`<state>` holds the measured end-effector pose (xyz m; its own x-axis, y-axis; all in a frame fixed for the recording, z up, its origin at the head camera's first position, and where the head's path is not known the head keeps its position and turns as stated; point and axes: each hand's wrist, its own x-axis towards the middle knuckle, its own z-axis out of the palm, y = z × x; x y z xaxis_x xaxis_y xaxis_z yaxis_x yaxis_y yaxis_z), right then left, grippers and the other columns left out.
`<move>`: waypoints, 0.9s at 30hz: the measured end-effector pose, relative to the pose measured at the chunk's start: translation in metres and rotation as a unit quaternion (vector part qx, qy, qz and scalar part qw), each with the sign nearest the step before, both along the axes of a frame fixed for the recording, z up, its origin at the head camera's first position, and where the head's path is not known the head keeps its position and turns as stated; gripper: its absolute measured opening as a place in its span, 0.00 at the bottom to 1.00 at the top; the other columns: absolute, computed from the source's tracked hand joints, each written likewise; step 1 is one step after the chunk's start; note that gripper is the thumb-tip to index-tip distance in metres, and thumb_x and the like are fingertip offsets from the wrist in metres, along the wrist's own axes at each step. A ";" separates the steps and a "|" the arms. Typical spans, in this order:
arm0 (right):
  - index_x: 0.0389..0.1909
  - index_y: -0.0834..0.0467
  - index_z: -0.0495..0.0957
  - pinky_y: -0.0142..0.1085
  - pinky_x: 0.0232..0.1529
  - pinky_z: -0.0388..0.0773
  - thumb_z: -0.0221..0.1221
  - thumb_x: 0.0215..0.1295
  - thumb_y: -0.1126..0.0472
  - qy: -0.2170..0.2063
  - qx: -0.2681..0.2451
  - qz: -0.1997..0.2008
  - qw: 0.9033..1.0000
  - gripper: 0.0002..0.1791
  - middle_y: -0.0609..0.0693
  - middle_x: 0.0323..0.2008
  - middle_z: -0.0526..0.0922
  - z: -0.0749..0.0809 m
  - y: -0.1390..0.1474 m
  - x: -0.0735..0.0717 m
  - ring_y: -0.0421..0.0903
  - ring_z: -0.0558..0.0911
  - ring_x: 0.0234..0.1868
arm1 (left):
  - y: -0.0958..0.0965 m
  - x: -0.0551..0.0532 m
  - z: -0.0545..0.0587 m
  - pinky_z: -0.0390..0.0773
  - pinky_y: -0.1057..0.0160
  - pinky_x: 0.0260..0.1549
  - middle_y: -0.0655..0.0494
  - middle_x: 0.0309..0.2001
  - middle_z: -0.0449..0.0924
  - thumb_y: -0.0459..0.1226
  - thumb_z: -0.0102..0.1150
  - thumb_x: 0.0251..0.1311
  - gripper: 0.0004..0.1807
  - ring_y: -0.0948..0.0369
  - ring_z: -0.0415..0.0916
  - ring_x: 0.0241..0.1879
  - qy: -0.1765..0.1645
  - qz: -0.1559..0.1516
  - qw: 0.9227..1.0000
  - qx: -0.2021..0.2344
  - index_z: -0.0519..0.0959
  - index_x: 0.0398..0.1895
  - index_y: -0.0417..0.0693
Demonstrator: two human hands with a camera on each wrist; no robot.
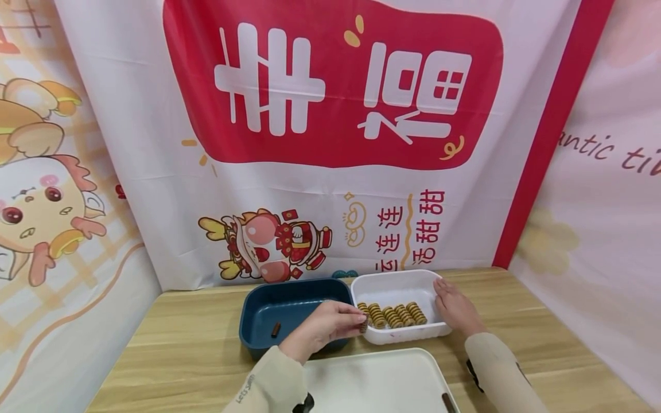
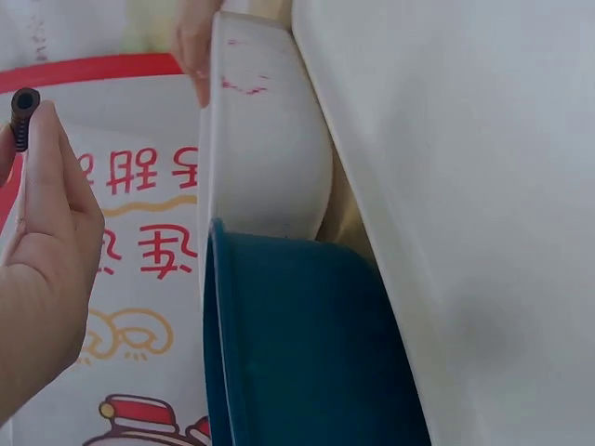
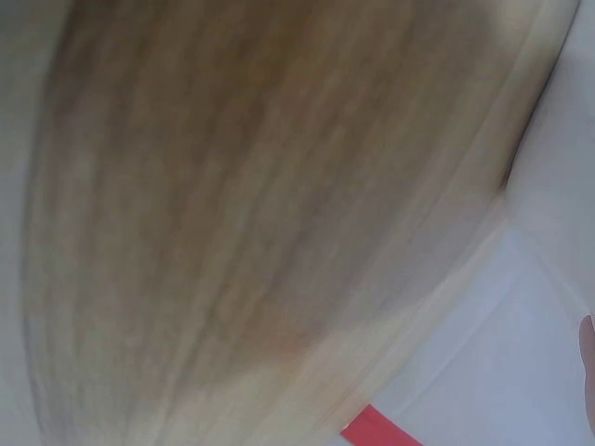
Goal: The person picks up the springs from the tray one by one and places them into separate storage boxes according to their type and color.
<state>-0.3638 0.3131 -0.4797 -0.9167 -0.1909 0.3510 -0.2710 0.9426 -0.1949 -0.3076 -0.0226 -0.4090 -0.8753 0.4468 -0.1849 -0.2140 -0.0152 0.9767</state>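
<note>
Small booth (printed hangings around a table).

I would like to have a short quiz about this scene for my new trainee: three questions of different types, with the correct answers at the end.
1. Which hand pinches a small dark ribbed piece?

2. True or false: the white tray lies nearer to the person than the white container.

3. Fill in the missing words: in the head view, a short brown stick lies inside the ____, to the left of the ridged yellow-brown pieces.

Key
1. The left hand.
2. True.
3. blue container.
</note>
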 end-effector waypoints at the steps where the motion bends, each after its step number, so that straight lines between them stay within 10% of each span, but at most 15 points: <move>1: 0.60 0.77 0.66 0.56 0.63 0.59 0.47 0.68 0.65 0.003 0.001 0.001 1.000 0.24 0.71 0.62 0.66 0.000 0.000 0.000 0.66 0.64 0.64 | -0.002 -0.002 0.000 0.81 0.61 0.41 0.47 0.37 0.84 0.30 0.60 0.61 0.14 0.60 0.82 0.35 -0.004 0.003 1.000 0.013 0.80 0.46 0.29; 14: 0.60 0.77 0.66 0.56 0.63 0.60 0.47 0.68 0.65 0.001 -0.002 0.001 1.000 0.24 0.71 0.62 0.66 0.002 -0.001 0.000 0.66 0.64 0.64 | -0.028 -0.016 0.002 0.78 0.60 0.46 0.48 0.40 0.83 0.31 0.58 0.62 0.17 0.59 0.83 0.40 -0.035 0.065 0.992 0.099 0.77 0.52 0.31; 27: 0.60 0.78 0.66 0.55 0.64 0.59 0.47 0.68 0.65 -0.003 0.000 0.001 1.000 0.24 0.71 0.62 0.66 0.004 -0.002 0.003 0.66 0.64 0.64 | -0.055 -0.034 -0.016 0.80 0.57 0.43 0.47 0.38 0.83 0.29 0.58 0.62 0.14 0.58 0.82 0.36 -0.006 0.153 0.988 -0.022 0.79 0.50 0.29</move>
<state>-0.3608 0.3112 -0.4759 -0.9186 -0.1932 0.3446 -0.2716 0.9423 -0.1959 -0.3415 -0.0773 -0.4251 -0.9660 0.1527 -0.2084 -0.2166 -0.0395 0.9755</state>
